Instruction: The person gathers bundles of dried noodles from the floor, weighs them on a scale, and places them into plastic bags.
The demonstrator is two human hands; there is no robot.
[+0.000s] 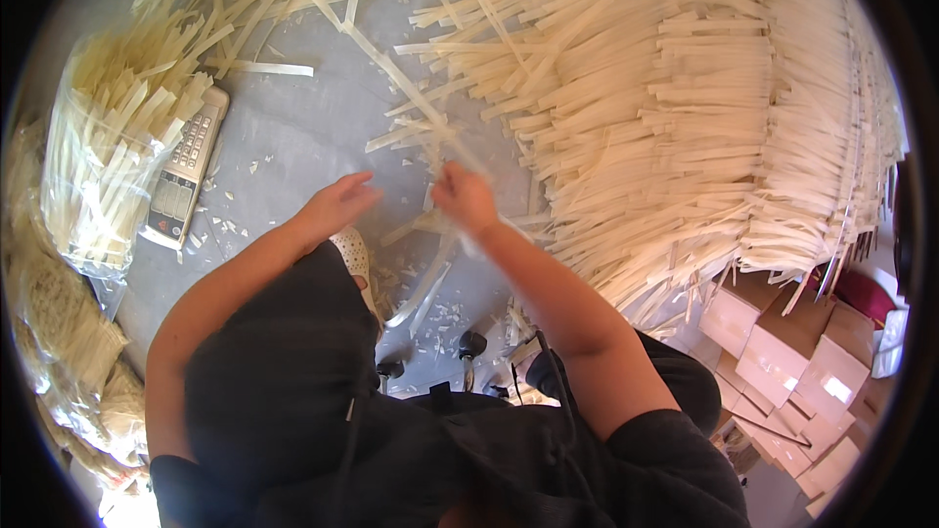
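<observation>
Apparently empty, the left hand hangs half-open; the right hand curls near heaped pale strips, its hold too blurred to tell, while the clear plastic bag at the digital scale probably keeps its bundle upright

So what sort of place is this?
Probably a small workshop or packing room, though I can't be sure: there's a big bank of pale strips, a clear plastic bag full of them, and stacked cardboard boxes.
</observation>
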